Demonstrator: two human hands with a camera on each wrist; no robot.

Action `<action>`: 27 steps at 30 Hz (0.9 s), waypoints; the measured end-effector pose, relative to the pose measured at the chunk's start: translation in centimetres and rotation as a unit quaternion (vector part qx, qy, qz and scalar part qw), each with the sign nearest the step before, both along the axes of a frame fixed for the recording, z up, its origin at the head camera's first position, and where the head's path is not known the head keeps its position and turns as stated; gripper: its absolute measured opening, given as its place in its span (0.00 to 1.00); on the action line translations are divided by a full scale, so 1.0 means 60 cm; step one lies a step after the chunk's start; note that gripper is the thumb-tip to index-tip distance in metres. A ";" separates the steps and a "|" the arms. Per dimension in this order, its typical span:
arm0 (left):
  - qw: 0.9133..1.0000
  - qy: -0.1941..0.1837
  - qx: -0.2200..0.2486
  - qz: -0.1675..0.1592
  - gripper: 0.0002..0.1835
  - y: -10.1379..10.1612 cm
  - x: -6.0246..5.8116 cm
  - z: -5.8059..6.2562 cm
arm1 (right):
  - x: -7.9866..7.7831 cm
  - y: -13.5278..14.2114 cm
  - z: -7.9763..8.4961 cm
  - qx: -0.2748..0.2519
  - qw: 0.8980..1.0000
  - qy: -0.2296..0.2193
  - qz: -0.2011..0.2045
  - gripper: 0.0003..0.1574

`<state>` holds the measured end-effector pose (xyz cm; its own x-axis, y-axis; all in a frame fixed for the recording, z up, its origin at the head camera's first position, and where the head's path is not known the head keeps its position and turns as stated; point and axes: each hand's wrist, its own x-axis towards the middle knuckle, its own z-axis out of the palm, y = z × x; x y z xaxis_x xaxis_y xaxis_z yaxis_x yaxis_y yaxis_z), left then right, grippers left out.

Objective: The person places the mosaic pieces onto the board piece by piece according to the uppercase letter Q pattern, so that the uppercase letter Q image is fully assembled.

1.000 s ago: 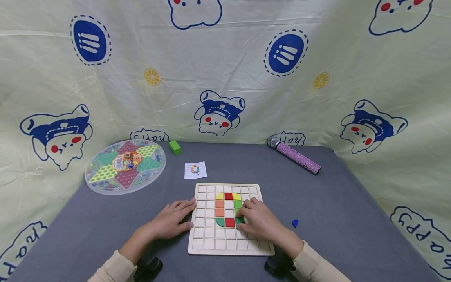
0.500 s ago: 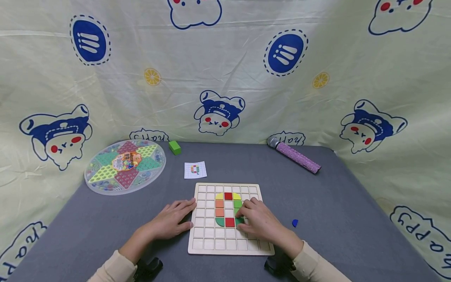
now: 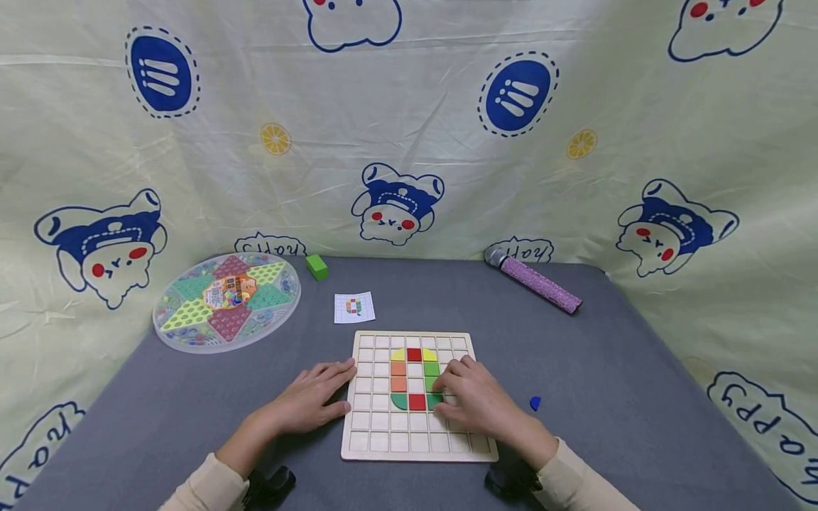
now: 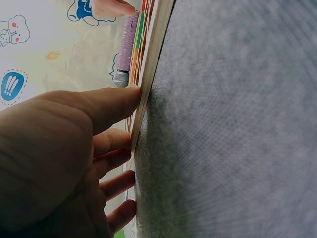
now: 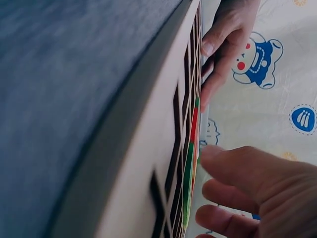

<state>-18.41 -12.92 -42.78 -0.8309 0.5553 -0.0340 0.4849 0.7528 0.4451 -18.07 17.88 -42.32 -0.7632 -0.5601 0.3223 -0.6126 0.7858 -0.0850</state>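
Observation:
A wooden grid board [image 3: 380, 443] lies on the grey cloth, with a ring of coloured pieces set in its cells. Yellow rounded corners and a red square [image 3: 414, 354] form the ring's top; orange squares [image 3: 398, 368] line its left, green squares [image 3: 431, 369] its right. Along the bottom sit a red square and two dark green rounded corners. My left hand [image 3: 313, 401] touches the board's left edge with thumb and fingertips spread. Over the board's right half, my right hand [image 3: 476, 397] has bent, relaxed fingers beside the lower-right dark green piece [image 3: 433, 401], pinching nothing visible.
A small blue piece [image 3: 535, 403] lies on the cloth right of the board. Behind the board is a pattern card [image 3: 345, 317]. A round patterned game case [image 3: 185, 291] and a green block [image 3: 317, 267] stand back left; a glittery pink microphone [image 3: 540, 285] lies back right.
My right hand has shifted slightly to the right, uncovering more of the green pieces on the ring's right side. The left hand has stayed at the board's edge.

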 end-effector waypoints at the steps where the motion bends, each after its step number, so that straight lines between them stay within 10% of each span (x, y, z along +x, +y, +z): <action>1: 1.000 0.001 0.000 0.000 0.32 0.000 0.000 0.000 | 0.001 0.003 0.001 -0.002 1.000 0.000 -0.004 0.15; 27: 1.000 -0.014 -0.008 0.004 0.33 0.001 -0.001 0.002 | 0.030 0.135 0.001 -0.017 0.991 -0.011 -0.129 0.18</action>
